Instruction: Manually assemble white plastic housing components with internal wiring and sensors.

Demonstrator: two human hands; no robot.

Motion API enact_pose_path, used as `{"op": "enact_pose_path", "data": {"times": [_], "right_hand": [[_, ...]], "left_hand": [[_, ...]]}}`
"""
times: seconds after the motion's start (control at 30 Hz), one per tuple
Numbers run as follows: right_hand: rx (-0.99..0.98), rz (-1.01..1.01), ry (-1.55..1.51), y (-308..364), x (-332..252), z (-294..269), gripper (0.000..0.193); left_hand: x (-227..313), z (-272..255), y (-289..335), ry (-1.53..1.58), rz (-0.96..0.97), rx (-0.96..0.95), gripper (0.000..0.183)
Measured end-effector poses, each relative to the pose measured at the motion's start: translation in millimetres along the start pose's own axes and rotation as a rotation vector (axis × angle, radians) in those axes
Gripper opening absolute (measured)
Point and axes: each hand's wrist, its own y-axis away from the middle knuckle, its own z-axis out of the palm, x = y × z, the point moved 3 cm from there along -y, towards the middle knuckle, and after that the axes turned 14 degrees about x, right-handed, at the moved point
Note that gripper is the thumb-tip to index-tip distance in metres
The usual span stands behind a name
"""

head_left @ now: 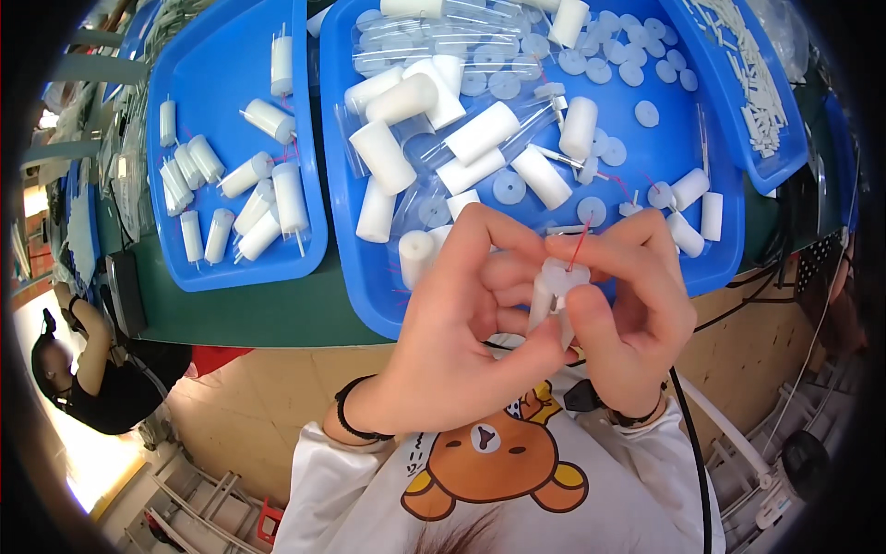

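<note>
Over the front edge of the middle blue tray (pixel 365 300), both my hands are closed on one small white assembly (pixel 544 300). It has a translucent round cap on top, and a thin red wire (pixel 580 247) rises from the cap. My left hand (pixel 471 309) pinches its lower part between thumb and fingers. With thumb and index finger, my right hand (pixel 632 305) grips the cap's side. In the middle tray lie white foam cylinders (pixel 484 131), translucent discs (pixel 508 186) and clear plastic tubes (pixel 434 42).
A left blue tray (pixel 235 277) holds several capped white cylinders (pixel 290 196) with wires. Short white sticks (pixel 761 115) fill a tray at the upper right. The trays stand on a green table (pixel 277 323). Another person (pixel 101 388) is at the far left.
</note>
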Motion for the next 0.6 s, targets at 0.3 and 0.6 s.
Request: {"op": "enact_pose_path", "data": {"times": [0.3, 0.6], "right_hand": [[-0.070, 0.206, -0.268, -2.8, 10.3, -5.9, 0.019], [-0.049, 0.240, -0.364, 0.3, 12.1, -5.2, 0.021]], "left_hand": [[0.5, -3.0, -0.2, 0.063, -0.073, -0.014, 0.032], [-1.0, 3.3, 1.6, -0.013, 0.105, 0.007, 0.031]]}}
